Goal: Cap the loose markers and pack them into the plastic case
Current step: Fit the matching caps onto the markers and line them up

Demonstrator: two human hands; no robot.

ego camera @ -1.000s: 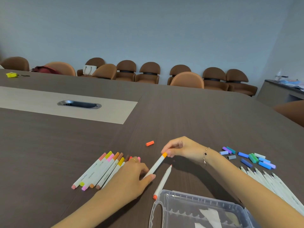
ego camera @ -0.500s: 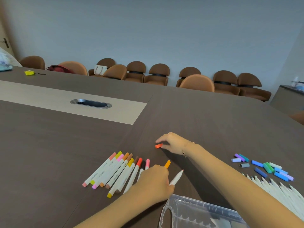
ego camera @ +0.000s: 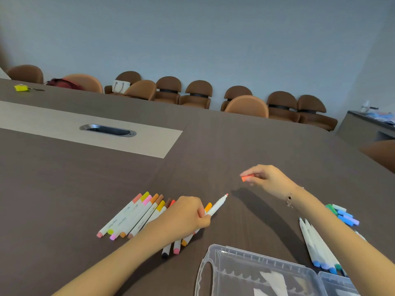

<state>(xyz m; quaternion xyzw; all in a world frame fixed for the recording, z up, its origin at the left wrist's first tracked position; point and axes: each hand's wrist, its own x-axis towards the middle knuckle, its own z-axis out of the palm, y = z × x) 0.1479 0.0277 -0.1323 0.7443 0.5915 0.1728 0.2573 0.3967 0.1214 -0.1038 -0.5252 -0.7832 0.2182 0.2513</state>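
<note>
Orange-red cap (ego camera: 247,178), light rigid plastic, pinched in right hand (ego camera: 267,178) above table (ego camera: 213,146) middle; uncapped marker (ego camera: 217,205), slim, stiff, gripped mid-barrel by left hand (ego camera: 186,216) near plastic case (ego camera: 256,272)

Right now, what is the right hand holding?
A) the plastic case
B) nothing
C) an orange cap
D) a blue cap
C: the right hand pinches a small orange cap above the table, while the left hand holds an uncapped marker.
</note>
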